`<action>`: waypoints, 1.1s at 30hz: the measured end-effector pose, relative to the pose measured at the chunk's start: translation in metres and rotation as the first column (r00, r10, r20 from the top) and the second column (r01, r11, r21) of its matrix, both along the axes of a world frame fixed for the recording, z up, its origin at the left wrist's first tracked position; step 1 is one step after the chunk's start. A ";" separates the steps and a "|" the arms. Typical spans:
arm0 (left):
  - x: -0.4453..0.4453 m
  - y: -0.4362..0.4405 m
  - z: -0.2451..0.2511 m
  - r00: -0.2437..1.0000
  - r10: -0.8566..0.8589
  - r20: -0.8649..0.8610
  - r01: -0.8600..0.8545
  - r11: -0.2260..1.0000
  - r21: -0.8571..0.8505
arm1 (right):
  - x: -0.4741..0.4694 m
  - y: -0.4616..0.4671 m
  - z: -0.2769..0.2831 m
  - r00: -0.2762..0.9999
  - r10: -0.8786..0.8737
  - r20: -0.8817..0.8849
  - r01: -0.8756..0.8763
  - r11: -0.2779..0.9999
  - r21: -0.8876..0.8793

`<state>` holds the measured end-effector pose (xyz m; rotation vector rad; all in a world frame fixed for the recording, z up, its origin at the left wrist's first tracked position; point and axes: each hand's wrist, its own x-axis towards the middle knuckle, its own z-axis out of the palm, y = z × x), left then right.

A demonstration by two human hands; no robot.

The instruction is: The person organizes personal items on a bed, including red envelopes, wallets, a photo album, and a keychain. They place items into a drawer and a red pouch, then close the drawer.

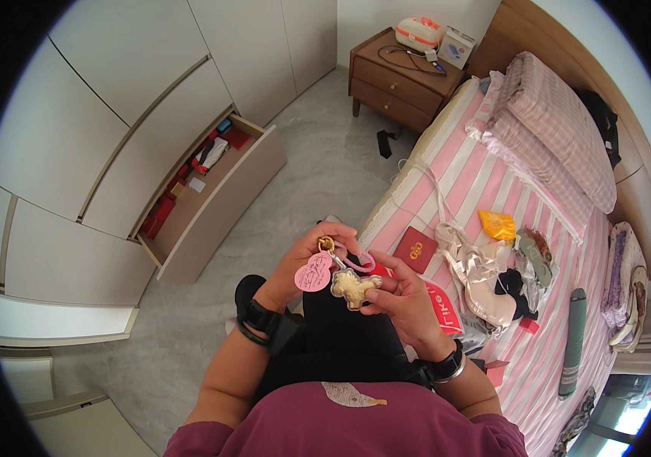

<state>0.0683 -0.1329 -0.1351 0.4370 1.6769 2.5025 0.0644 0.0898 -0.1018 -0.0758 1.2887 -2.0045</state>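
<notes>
Over my lap, both hands hold one keychain. Its gold animal-shaped charm (354,288) in a clear case sits between the thumb and fingers of my right hand (408,303). My left hand (297,257) grips the upper end, by the gold ring and clasp (326,244). A pink cord loop (354,264) curves between the two hands. From the ring hangs a pink tag (313,272) that bears writing. Beside my right hand, a red and white printed bag (442,305) lies at the edge of the bed, partly hidden by that hand.
On the striped bed (488,165) lie a red box (415,250), a beige bra (471,274), a yellow packet (497,225) and a green umbrella (574,343). An open drawer (222,208) with red boxes juts out at left. A wooden nightstand (397,85) stands beyond.
</notes>
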 end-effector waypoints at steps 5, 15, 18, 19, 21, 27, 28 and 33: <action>-0.002 0.000 -0.003 0.999 0.014 0.029 -0.016 0.996 0.084 | 0.000 0.001 0.007 0.999 0.024 0.046 -0.023 0.999 -0.031; -0.004 -0.003 -0.004 0.993 0.112 0.026 -0.113 0.993 0.017 | 0.002 0.003 0.004 0.999 0.023 0.050 -0.020 0.998 -0.059; -0.006 -0.006 -0.005 0.991 0.130 -0.041 -0.131 0.991 -0.024 | 0.002 0.003 0.003 0.999 0.014 0.043 -0.011 0.998 -0.055; -0.006 -0.006 -0.006 0.989 0.141 -0.043 -0.142 0.989 -0.028 | 0.002 0.003 0.003 0.999 0.011 0.046 -0.009 0.999 -0.051; -0.007 -0.007 -0.007 0.986 0.156 -0.050 -0.158 0.986 -0.042 | 0.002 0.003 0.002 0.999 0.010 0.041 -0.008 0.999 -0.041; -0.006 -0.011 -0.012 0.982 0.168 -0.080 -0.176 0.980 -0.093 | 0.002 0.003 0.002 0.999 0.023 0.033 -0.022 0.999 -0.032; -0.006 -0.012 -0.013 0.984 0.165 -0.068 -0.171 0.981 -0.091 | 0.002 0.003 0.003 0.999 0.026 0.027 -0.025 0.999 -0.034; -0.007 -0.013 -0.015 0.984 0.152 -0.090 -0.159 0.985 -0.071 | 0.003 0.003 0.006 1.000 0.022 -0.006 -0.022 1.000 -0.008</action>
